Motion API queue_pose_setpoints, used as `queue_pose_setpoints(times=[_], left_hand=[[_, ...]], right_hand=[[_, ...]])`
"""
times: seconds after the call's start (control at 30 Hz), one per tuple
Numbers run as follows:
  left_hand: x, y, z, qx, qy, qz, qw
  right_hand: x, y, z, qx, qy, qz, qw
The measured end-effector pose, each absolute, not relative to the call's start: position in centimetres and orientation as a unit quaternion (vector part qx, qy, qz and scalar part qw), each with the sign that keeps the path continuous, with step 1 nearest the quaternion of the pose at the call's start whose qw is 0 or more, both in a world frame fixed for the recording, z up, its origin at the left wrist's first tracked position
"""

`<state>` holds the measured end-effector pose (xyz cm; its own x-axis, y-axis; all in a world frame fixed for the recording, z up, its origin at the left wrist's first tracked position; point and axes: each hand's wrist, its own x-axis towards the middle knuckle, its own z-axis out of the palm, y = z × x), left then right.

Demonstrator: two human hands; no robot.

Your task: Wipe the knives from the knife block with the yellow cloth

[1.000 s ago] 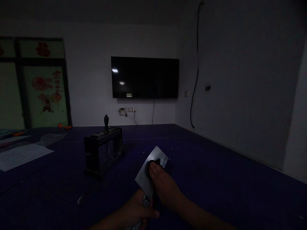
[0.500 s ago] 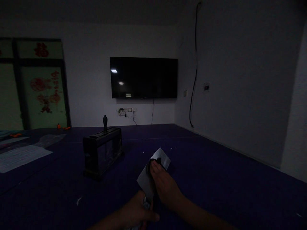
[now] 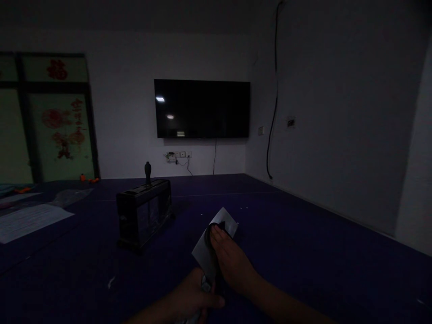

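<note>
Low in the middle of the head view, my left hand (image 3: 191, 294) is wrapped round the handle of a cleaver (image 3: 200, 251). Its wide silvery blade slants up and away to the right. Against the blade's face, my right hand (image 3: 234, 265) presses a black cloth or pad (image 3: 208, 240) with its fingers together. The dim light and the hand hide most of that dark piece, so its exact kind is unclear. To the left of the blade stands a black knife block (image 3: 127, 220) with clear sides. One dark handle (image 3: 147, 172) sticks up from its top.
Dark blue covering (image 3: 290, 265) spreads over the work surface. Printed paper (image 3: 30, 220) and a clear plastic bag (image 3: 70, 196) lie at the left, with orange items (image 3: 83, 177) farther back. A white scrap (image 3: 111, 282) rests near the front. A television (image 3: 202, 109) hangs on the far wall.
The blade and the black piece on it have shifted very slightly to the left with my right hand. My left hand keeps its grip, nearly still.
</note>
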<state>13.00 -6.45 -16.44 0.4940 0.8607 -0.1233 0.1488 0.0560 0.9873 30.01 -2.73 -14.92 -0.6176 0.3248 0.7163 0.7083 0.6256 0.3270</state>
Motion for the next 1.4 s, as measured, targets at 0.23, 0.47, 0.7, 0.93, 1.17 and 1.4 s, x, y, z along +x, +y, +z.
queue_pose_setpoints(times=[0.23,0.47,0.7,0.93,1.17,1.4], left_hand=[[13.3,-7.0,-15.7,0.619,0.397,0.308,0.603],[13.2,-6.9,-16.2,0.585,0.411,0.308,0.629],[13.2,-6.8,-16.2,0.591,0.402,0.323,0.62],[13.2,-6.7,-16.2,0.597,0.41,0.333,0.604],[13.4,-6.8,-15.8,0.585,0.423,0.323,0.612],[13.4,-7.1,-15.4,0.568,0.441,0.314,0.619]], right_hand=[[29.9,-2.9,-14.7,-0.305,-0.844,-0.303,0.321],[30.0,-2.6,-15.0,-0.303,-0.845,-0.31,0.313],[30.0,-2.9,-14.8,-0.307,-0.843,-0.314,0.31],[30.0,-2.6,-15.0,-0.303,-0.847,-0.309,0.309],[30.0,-2.6,-15.1,-0.305,-0.845,-0.309,0.312],[30.0,-2.6,-15.0,-0.305,-0.846,-0.31,0.308]])
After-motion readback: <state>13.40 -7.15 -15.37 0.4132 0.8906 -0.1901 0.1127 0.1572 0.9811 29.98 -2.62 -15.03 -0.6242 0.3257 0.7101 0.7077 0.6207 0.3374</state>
